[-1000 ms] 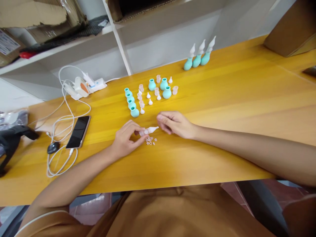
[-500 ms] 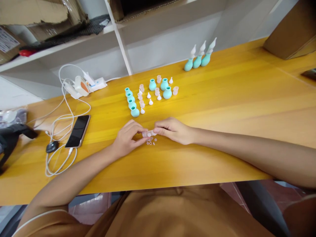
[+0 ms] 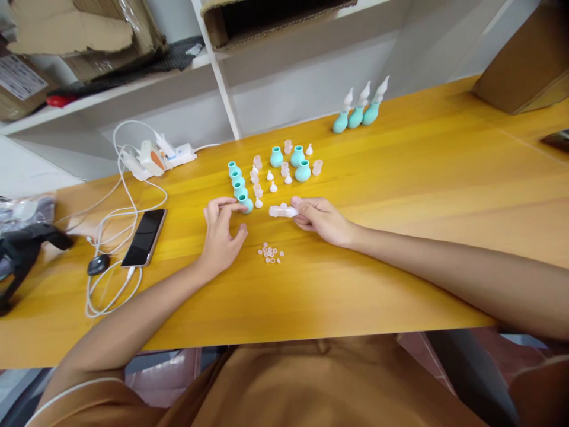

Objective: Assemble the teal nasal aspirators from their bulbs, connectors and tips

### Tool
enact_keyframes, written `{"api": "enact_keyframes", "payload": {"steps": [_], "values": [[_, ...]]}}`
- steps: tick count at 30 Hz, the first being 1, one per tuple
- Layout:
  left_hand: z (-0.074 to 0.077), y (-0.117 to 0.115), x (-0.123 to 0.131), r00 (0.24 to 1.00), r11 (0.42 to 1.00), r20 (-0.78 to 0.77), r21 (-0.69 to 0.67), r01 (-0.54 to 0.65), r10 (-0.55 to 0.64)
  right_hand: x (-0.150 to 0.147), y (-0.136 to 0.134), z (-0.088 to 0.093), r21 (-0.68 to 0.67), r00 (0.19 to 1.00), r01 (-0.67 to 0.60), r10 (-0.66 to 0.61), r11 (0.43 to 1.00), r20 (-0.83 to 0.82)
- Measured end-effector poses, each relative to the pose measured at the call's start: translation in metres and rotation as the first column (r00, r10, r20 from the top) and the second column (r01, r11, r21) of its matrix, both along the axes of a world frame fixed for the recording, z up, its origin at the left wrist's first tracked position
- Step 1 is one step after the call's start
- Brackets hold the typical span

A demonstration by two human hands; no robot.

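Pinches in the right hand (image 3: 322, 220), thumb against curled fingers, a slim whitish plastic piece (image 3: 281, 211): milky and translucent at the blunt left end, with a small rounded bump on its side, more opaque toward the grip. Points that blunt end leftward, with the opposite end hidden by thumb and fingers. Holds it to the right of the left hand (image 3: 223, 237), well apart from that palm. Cannot tell how high above the glossy, yellow-brown wooden tabletop (image 3: 355, 284).

Spreads the left hand, thumb well away from the fingers, and reaches with the fingertips to the nearest teal bulb (image 3: 247, 206) in a slanting row of four: smooth, matte-looking, round-bellied, narrow-necked, open at the top. Appears to touch its left side; cannot tell how firmly.

Has beyond the hands three more bulbs (image 3: 303, 172) of similar shape, upright among translucent, pinkish, flared cups (image 3: 317, 167) and little white cones (image 3: 273, 187) with pointed tips. Has nearer the body, between and below both hands, a loose cluster of tiny, pale, round rings (image 3: 281, 254), some just touching. Faces, farther back, three tall assembled pieces (image 3: 340, 122) side by side, rounded teal below, tapering white above.
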State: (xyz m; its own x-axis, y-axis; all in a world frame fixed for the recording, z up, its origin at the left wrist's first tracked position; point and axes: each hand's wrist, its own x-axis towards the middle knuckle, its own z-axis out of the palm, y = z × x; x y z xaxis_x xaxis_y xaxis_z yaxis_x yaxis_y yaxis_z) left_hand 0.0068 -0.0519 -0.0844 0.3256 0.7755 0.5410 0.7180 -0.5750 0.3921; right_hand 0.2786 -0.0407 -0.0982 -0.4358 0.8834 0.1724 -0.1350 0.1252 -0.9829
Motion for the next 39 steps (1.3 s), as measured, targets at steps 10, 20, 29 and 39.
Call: {"api": "enact_keyframes", "payload": {"steps": [10, 20, 29, 39], "values": [[-0.009, 0.003, 0.000, 0.996, 0.999, -0.088, -0.041, 0.021, -0.024, 0.000, 0.000, 0.003, -0.012, 1.000, -0.026, 0.025, 1.000, -0.019], [-0.013, 0.003, -0.002, 0.989, 0.999, -0.148, -0.048, 0.011, -0.018, 0.001, 0.000, 0.001, -0.016, 0.999, -0.033, 0.034, 0.999, 0.003], [0.003, -0.002, 0.002, 0.997, 0.995, 0.044, 0.080, 0.062, -0.065, 0.001, 0.000, 0.001, -0.002, 0.999, -0.044, 0.044, 0.999, 0.017], [0.002, -0.010, 0.007, 0.941, 0.952, 0.147, 0.031, 0.303, -0.305, 0.002, 0.000, -0.001, -0.007, 0.998, -0.056, 0.056, 0.998, 0.039]]}}
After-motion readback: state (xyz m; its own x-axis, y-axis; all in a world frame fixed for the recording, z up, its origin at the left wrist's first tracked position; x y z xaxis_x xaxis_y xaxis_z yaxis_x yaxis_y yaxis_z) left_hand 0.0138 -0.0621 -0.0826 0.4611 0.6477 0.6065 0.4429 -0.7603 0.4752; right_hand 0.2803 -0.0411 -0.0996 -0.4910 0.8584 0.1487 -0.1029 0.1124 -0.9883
